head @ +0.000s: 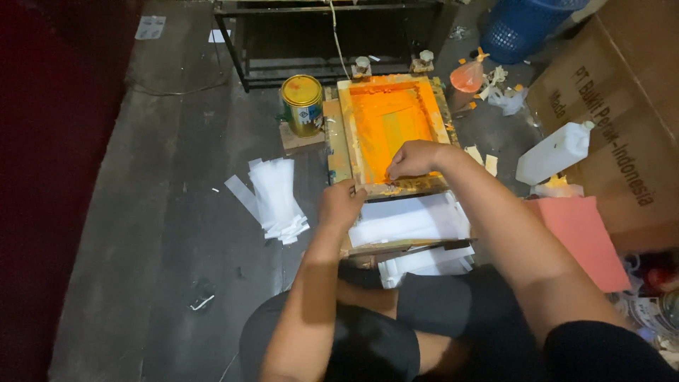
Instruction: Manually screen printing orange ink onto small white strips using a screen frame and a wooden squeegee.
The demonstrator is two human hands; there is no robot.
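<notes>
A round tin can with a yellow lid stands in the upper middle of the frame, its side wrapped in a green, blue and white label. A big brown cardboard box with dark print fills the upper right. Against it leans a white plastic jug with a small white cap. At the top left lies 1 small grey blister pack.

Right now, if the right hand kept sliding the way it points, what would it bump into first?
The right hand points left across the wooden screen frame, low over the orange-inked mesh. It would probably hit the frame's left rail first; the yellow paint can stands beyond it. Depth is hard to judge.
</notes>
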